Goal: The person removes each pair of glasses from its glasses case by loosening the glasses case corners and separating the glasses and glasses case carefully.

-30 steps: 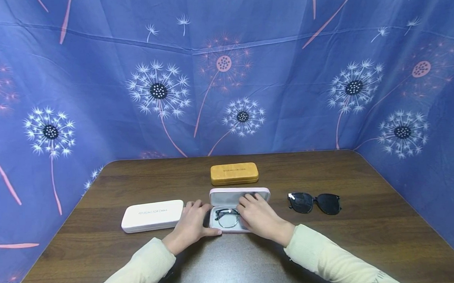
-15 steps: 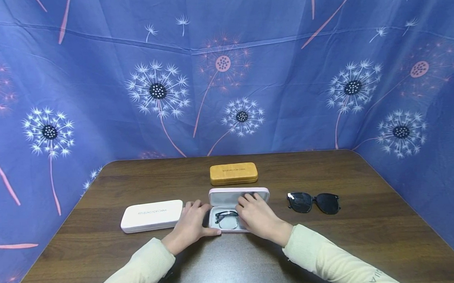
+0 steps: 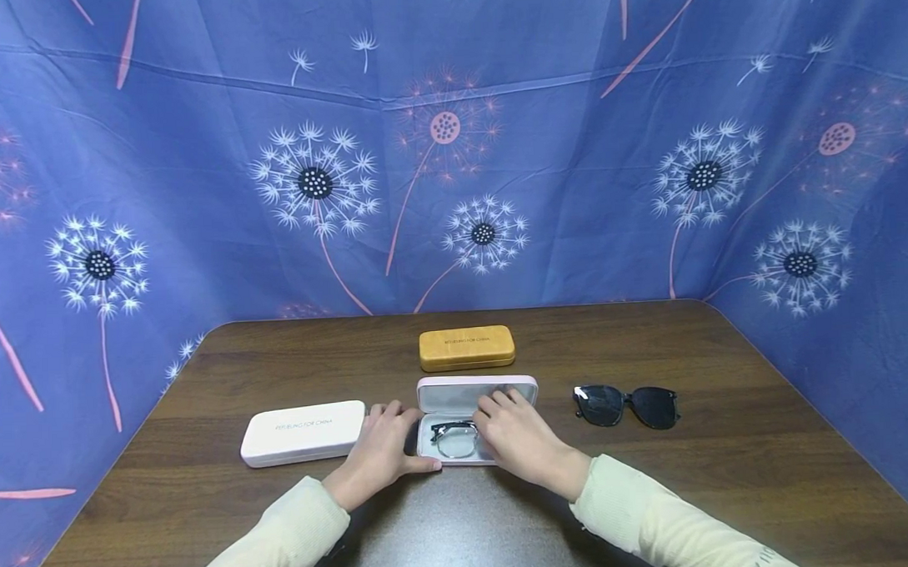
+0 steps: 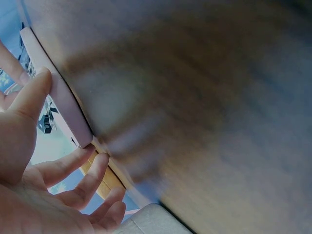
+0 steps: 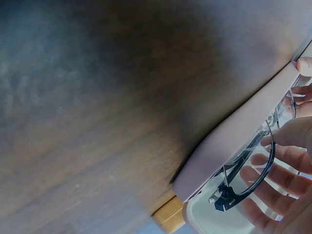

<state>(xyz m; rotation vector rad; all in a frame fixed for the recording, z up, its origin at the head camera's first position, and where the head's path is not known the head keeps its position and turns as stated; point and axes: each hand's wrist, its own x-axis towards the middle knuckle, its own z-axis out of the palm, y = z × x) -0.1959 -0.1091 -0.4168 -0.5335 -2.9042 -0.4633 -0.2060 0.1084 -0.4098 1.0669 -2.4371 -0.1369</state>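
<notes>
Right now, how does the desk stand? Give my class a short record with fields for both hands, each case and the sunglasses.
Left hand: grips the pink case at its left end
Right hand: holds the glasses
Pink case: open
White case: closed, left of pink case
Yellow case: closed, behind pink case
Sunglasses: right of pink case

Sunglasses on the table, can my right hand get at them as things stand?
Probably yes: nothing visible stands between your right hand and the sunglasses to its right, though it holds the clear glasses.
</notes>
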